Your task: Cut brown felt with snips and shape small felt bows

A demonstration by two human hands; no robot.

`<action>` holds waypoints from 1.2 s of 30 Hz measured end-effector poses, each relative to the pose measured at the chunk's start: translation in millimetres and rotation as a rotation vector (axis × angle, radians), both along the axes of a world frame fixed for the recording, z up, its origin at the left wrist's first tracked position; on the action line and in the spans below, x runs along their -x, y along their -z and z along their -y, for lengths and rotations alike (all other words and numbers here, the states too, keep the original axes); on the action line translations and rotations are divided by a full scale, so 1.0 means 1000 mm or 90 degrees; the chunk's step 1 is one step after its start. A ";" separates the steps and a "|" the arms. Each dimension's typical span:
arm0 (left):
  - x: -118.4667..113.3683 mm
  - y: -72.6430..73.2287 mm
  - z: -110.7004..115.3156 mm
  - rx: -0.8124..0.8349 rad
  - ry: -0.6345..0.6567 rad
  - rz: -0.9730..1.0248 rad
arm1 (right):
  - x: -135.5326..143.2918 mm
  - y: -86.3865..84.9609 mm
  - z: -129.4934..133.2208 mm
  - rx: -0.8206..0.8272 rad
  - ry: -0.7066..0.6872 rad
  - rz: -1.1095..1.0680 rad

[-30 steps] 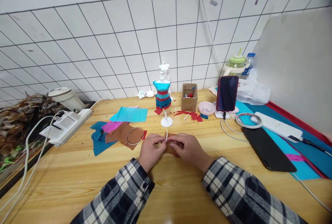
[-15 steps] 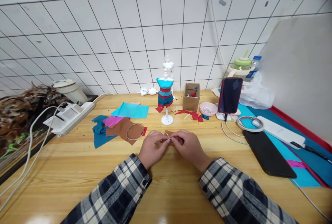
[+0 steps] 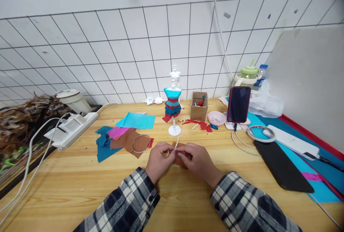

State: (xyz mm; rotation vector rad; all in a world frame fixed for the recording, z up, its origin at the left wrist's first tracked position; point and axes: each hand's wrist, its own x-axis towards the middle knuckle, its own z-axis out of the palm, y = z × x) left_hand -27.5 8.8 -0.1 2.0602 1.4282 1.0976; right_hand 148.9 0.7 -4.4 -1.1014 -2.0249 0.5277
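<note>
My left hand (image 3: 160, 160) and my right hand (image 3: 199, 162) meet fingertip to fingertip, both pinched closed at the lower end of a thin white strip (image 3: 177, 141). The strip sticks up between them; which fingers grip it most firmly is hidden. A small brown piece (image 3: 179, 161), cloth or paper, lies under the fingertips, partly covered by both hands. Just beyond stands a small white dress form (image 3: 174, 130) wearing a tiny turquoise, red and dark blue layered dress (image 3: 172, 103).
Left lie brown (image 3: 126, 139), magenta and blue pieces, with a ring (image 3: 133, 149) on the brown one. A turquoise sheet (image 3: 137, 121) is behind. Right are red scraps (image 3: 203, 126), a cardboard box (image 3: 199, 112), a pink bowl (image 3: 217, 121), a propped phone (image 3: 238, 104) and a black slab (image 3: 282, 167).
The white strip now stands more upright and shows longer above my fingertips. More of the brown piece shows beneath. My head view has tilted up slightly, so the scene sits lower.
</note>
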 end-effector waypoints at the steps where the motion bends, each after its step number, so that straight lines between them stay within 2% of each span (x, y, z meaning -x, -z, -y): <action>1: 0.000 0.001 -0.001 0.004 -0.001 0.007 | -0.001 0.000 0.000 0.002 -0.001 0.001; 6: 0.000 0.002 -0.001 0.024 0.021 0.020 | -0.003 0.001 0.000 0.005 0.006 0.018; 18: -0.006 0.002 0.005 -0.024 0.015 -0.046 | -0.004 -0.001 0.001 0.003 0.044 0.034; 25: -0.008 -0.001 0.008 -0.023 0.030 -0.057 | -0.004 -0.001 -0.001 0.078 0.058 -0.032; 36: -0.007 -0.001 0.007 -0.026 0.054 -0.009 | -0.004 0.002 -0.002 0.106 0.059 -0.130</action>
